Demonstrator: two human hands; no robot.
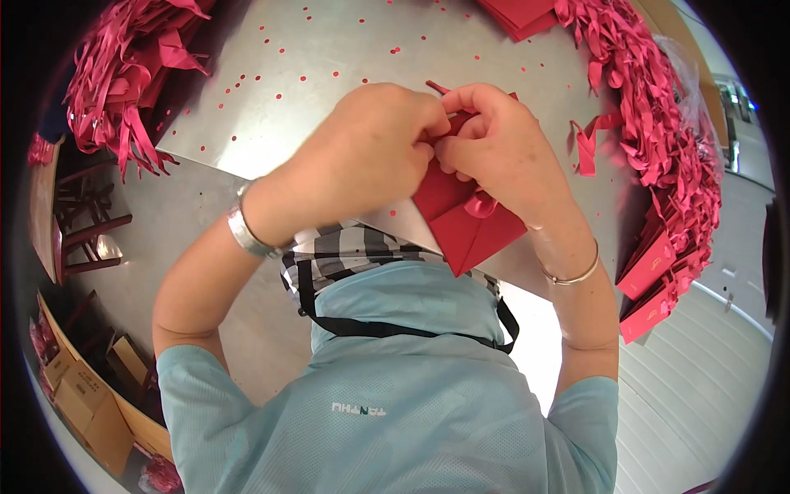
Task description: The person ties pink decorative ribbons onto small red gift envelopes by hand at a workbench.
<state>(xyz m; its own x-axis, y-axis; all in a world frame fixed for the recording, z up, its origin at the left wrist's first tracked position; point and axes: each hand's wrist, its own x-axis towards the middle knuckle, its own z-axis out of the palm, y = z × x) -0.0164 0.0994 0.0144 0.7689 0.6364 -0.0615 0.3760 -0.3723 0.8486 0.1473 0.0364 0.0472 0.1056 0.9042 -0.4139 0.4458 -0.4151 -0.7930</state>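
Note:
A red paper envelope (469, 247) lies tilted on the metal table in front of me, and a shiny red ribbon (480, 204) loops out over its face below my right hand. My left hand (374, 144) is closed, with thumb and forefinger pinched over the envelope's upper part. Close against it, my right hand (506, 152) has curled fingers, also pinching at the ribbon. Fingertips of both hands meet there, so the exact spot they grip is mostly hidden. A thin red ribbon end (436, 86) sticks out beyond the fingers.
Red ribboned envelopes hang in a heap at the far left (136, 90) and along the right edge (650, 123). Red envelopes (522, 16) lie at the back. One loose ribbon (587, 146) and scattered red dots rest on the metal table (329, 45). Cardboard boxes (86, 403) stand lower left.

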